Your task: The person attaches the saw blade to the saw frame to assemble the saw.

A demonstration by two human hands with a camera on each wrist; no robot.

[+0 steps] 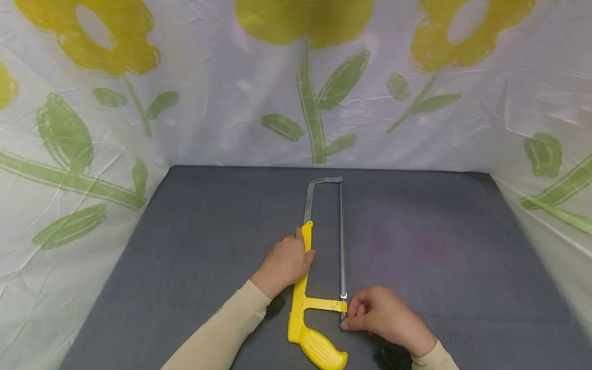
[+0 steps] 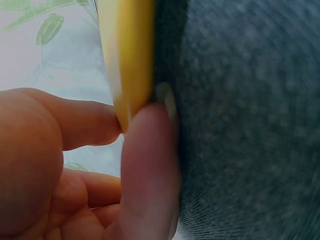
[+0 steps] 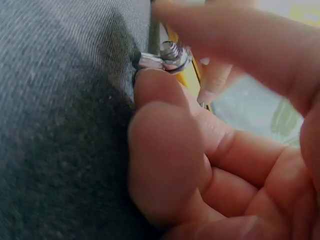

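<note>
A hacksaw (image 1: 298, 295) with a yellow handle and a grey metal front lies flat, its blade side (image 1: 342, 236) toward the right. My left hand (image 1: 284, 259) grips the yellow part of the frame about midway; in the left wrist view, finger and thumb pinch the yellow bar (image 2: 132, 50) from both sides. Beside the yellow crosspiece, my right hand (image 1: 381, 313) has its thumb and curled fingers around the small metal wing nut (image 3: 157, 61) at the blade's near end. A threaded screw end (image 3: 169, 49) sticks out there. The hacksaw's grip (image 1: 321, 349) is free of both hands.
Dark grey cloth covers the table (image 1: 208, 221). White sheeting (image 1: 208, 103) printed with yellow flowers and green leaves hangs behind it and at both sides. A dark object (image 1: 393, 354) shows partly under the right wrist.
</note>
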